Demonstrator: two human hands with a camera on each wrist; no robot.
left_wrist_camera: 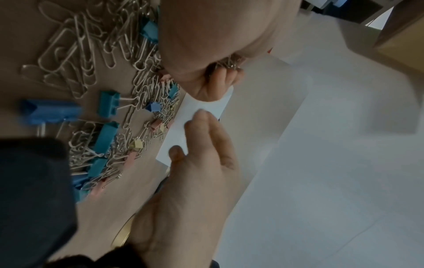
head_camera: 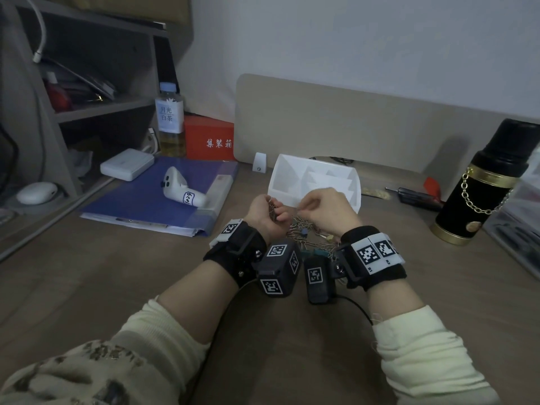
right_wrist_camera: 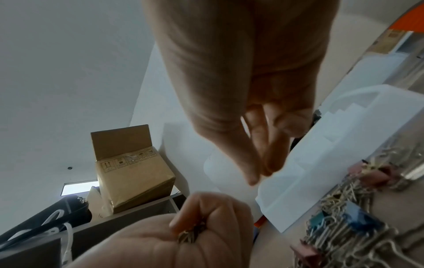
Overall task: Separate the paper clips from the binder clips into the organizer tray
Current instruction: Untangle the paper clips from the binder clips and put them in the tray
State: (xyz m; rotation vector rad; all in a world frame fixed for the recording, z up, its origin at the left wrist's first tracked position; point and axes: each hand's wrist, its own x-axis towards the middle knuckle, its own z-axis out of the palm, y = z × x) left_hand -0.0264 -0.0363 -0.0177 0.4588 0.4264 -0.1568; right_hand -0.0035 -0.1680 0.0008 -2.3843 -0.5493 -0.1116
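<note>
My left hand [head_camera: 276, 213] is curled round a bunch of paper clips [left_wrist_camera: 227, 63] and hovers just in front of the white organizer tray [head_camera: 280, 194]. The same handful shows in the right wrist view [right_wrist_camera: 190, 235]. My right hand [head_camera: 302, 210] is close beside it, thumb and fingertips [right_wrist_camera: 259, 174] pressed together in a pinch; a thin paper clip seems to show at the tips in the head view. Under both hands lies a mixed pile [head_camera: 309, 235] of silver paper clips [left_wrist_camera: 91, 63] and blue, teal and pink binder clips [left_wrist_camera: 107, 103]. The tray's compartments look empty.
A black and gold flask [head_camera: 479, 182] stands to the right, with a clear box [head_camera: 520, 229] at the desk edge and a dark tool [head_camera: 415, 197] behind. A blue folder [head_camera: 152, 200] with a white controller [head_camera: 181, 188] lies to the left, near a bottle [head_camera: 171, 118] and an orange box [head_camera: 209, 138].
</note>
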